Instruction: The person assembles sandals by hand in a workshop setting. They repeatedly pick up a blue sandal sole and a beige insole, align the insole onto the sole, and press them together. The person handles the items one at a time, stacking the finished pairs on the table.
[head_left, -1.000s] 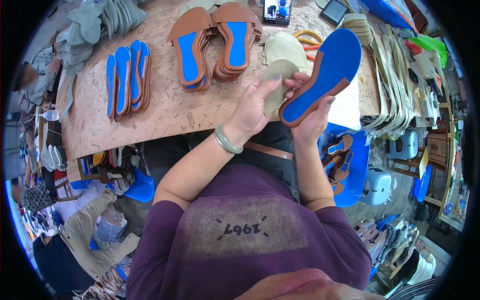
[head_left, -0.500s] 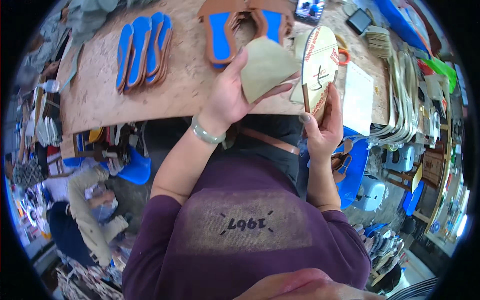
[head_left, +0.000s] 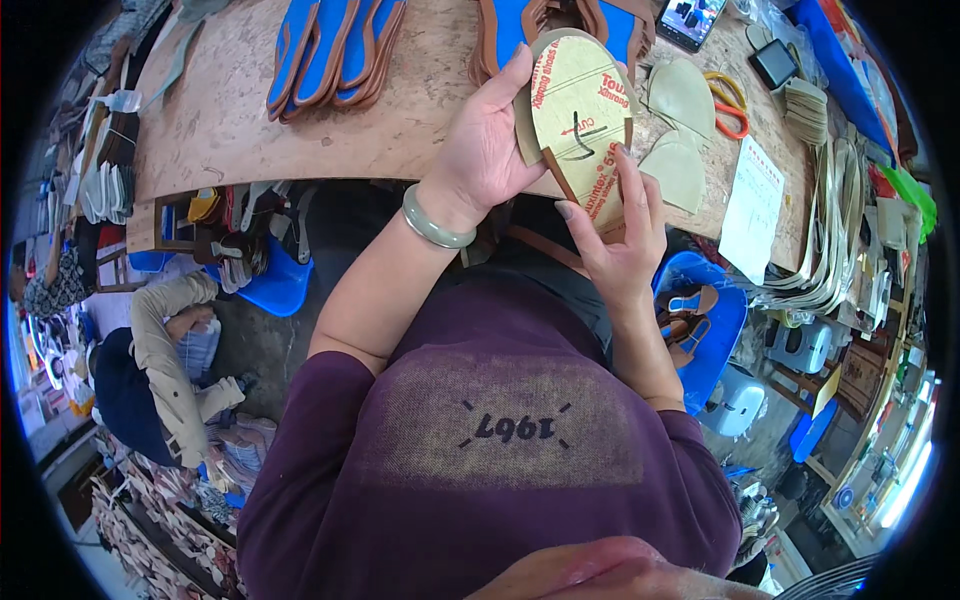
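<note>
Above the table's near edge, my left hand (head_left: pixel 480 150) holds a thin beige rounded piece (head_left: pixel 525 125). Most of that piece is hidden behind a pale yellow insole (head_left: pixel 570 90) with red print, a black pen mark and brown strips along its lower edges. My right hand (head_left: pixel 625 235) grips the insole's narrow lower end between thumb and fingers. The two parts overlap at the wide end; whether they are stuck together I cannot tell. More beige rounded pieces (head_left: pixel 680 95) lie on the table just right of my hands.
Brown insoles with blue centres (head_left: pixel 318 55) lie at the back left, and more (head_left: pixel 507 40) lie behind my hands. To the right are scissors (head_left: pixel 738 118), a paper sheet (head_left: pixel 755 205) and a phone (head_left: pixel 690 20). A blue basin (head_left: pixel 735 318) holds footwear below. Another person (head_left: pixel 135 390) bends at the left.
The insole has moved left and met the beige piece, which now sits behind it. My hands have come together, and the insole's printed face has turned more toward me.
</note>
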